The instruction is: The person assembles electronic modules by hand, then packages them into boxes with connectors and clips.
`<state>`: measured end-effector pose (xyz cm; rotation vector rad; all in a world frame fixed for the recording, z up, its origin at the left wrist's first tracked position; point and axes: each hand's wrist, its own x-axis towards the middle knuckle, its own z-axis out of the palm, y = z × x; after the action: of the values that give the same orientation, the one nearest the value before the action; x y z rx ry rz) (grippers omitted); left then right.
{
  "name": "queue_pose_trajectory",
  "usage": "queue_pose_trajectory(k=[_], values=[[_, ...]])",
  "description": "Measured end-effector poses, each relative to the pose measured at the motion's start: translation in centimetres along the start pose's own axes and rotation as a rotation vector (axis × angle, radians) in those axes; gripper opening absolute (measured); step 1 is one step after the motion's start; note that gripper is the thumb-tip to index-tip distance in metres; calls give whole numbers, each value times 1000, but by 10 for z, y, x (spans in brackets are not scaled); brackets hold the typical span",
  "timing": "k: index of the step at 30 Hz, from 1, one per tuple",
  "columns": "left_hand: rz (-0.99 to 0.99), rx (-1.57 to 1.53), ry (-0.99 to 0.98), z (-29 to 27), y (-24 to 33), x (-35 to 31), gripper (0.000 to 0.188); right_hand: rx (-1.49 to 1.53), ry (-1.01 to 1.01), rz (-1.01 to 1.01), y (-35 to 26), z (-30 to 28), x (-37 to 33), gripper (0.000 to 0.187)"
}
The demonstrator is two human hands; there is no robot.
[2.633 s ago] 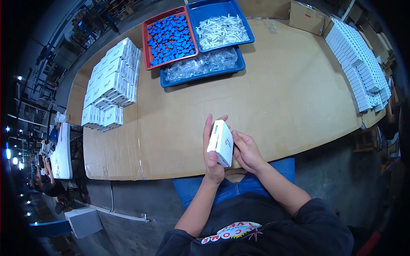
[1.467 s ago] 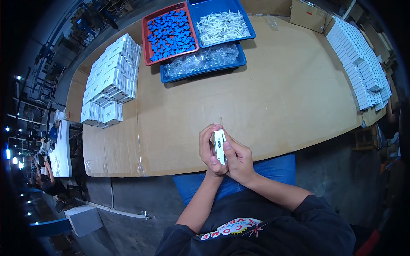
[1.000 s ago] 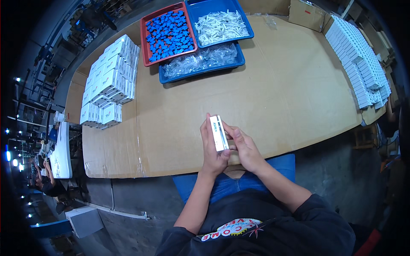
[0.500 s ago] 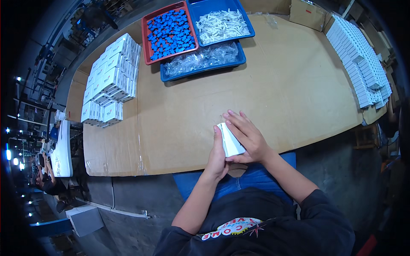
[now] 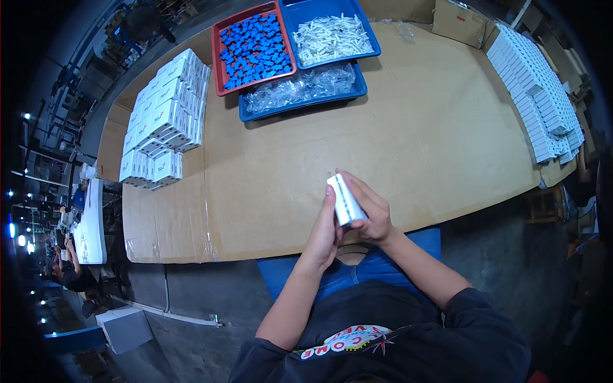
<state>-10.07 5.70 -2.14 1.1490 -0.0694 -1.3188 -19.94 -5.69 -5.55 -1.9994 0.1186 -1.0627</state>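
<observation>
Between my two hands is a small white box (image 5: 343,196), tilted above the near edge of the cardboard-covered table. My left hand (image 5: 327,231) grips it from the left, with the thumb up along its side. My right hand (image 5: 375,212) wraps the right side, its fingers reaching over the far end. A narrow face with dark print points up. The palms hide the box's lower part and its far side.
Stacked white boxes (image 5: 163,115) stand at the left. At the back are a red tray (image 5: 221,84) of blue pieces, a blue tray (image 5: 377,46) of white sticks and a lower blue tray (image 5: 255,117) of clear plastic bags. More white boxes (image 5: 533,89) line the right edge.
The white box has turned in my hands, so a narrow printed face shows instead of the broad plain one. My right fingers have drawn together and closed around it.
</observation>
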Motion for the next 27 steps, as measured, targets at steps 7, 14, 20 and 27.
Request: queue_pose_trajectory(k=[7,14,20,27], values=[[559,630,-31,-13,-40,22,78,529,158,559,-19,14,3,89],[400,115,53,-15,-10,25,74,192,-124,337,-10,-7,-4,59],[355,90,124,-19,-24,37,64,-12,-131,140,-1,2,-8,53],[376,149,214,-9,-21,34,57,-140,-80,84,8,13,-20,50]])
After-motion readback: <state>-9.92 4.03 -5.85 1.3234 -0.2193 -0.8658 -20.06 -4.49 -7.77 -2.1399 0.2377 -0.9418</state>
